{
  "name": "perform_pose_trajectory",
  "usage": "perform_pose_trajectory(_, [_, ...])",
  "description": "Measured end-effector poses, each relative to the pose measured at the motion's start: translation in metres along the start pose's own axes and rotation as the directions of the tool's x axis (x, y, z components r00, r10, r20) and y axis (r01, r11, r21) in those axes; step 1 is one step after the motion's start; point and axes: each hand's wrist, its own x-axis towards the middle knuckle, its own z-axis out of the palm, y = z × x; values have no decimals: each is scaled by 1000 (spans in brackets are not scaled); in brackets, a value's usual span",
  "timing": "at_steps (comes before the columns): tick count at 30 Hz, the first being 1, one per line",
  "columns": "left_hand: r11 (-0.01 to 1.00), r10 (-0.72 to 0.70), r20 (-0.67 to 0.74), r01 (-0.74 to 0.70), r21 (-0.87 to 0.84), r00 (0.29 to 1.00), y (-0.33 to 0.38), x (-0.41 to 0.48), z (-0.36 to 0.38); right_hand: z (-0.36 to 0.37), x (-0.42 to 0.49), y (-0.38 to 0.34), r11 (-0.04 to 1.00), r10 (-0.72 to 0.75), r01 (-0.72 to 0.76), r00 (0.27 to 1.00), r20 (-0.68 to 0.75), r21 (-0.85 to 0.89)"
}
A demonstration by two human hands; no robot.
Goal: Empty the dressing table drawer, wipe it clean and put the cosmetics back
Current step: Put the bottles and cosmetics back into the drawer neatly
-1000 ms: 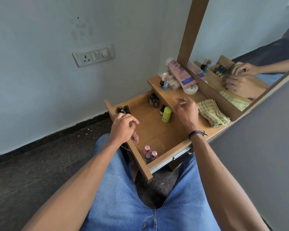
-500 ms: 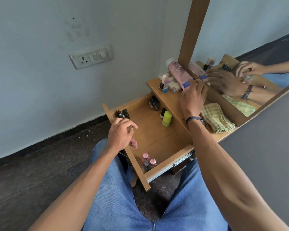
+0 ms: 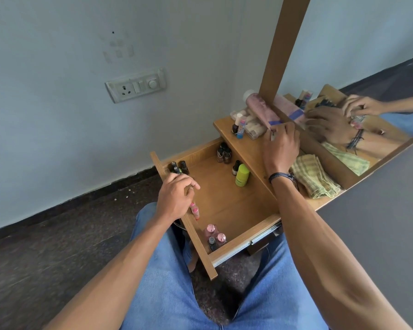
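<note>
Drawer (image 3: 227,206): pulled open below the tabletop (image 3: 246,145), partly stocked.
- Dark bottles (image 3: 178,167), 10 o'clock corner.
- Brown bottles (image 3: 224,152), 12 o'clock, against the back wall.
- Green bottle (image 3: 242,175) w/ small dark vial just beside it, 1 o'clock.
- Pink-capped bottles (image 3: 215,234), 6 o'clock corner.

Left hand (image 3: 177,198): at drawer's 9 o'clock rim, fingers curled round small pink tubes (image 3: 195,211).

Right hand (image 3: 281,148): on tabletop, approx. 1 o'clock from drawer; fingertips bent at a small pale item beside the pink lotion bottle (image 3: 260,108). Pinched or only touched: cannot tell.

Checked cloth (image 3: 312,176): folded, at 3 o'clock, by the mirror (image 3: 367,67).
</note>
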Motion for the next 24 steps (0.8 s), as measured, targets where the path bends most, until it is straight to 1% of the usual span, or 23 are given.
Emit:
perform_pose_trajectory(4, [1000, -7, 4, 7, -9, 1000, 0, 2, -1, -9, 4, -4, 994, 53, -51, 998, -20, 92])
perform_pose_trajectory(7, [1000, 0, 0, 0, -14, 1000, 1, 2, -2, -18, 9, -7, 994, 14, -9, 999, -46, 113])
perform_pose_trajectory(11, [1000, -5, 7, 5, -8, 1000, 1, 1, -1, -37, 17, -11, 992, -69, 75, 996, -60, 98])
perform_pose_trajectory(15, [1000, -3, 17, 3, -13, 1000, 1, 2, -3, -68, 21, -19, 989, -133, 142, 977, -167, 41])
perform_pose_trajectory(17, [1000, 2, 24, -2, -21, 1000, 1, 2, -4, -88, 19, -22, 990, -138, 143, 972, -190, 15])
perform_pose_trajectory(19, [999, 9, 38, -8, -37, 999, 1, 3, -4, -109, 16, -25, 991, -133, 133, 975, -175, -17])
perform_pose_trajectory(21, [997, 7, 65, -2, -81, 998, 2, 6, -5, -131, 10, -28, 989, -145, 141, 982, -125, -40])
perform_pose_trajectory(24, [974, -18, 87, 38, -225, 996, 9, 11, -11, -163, -1, -36, 979, -205, 204, 978, -48, -26])
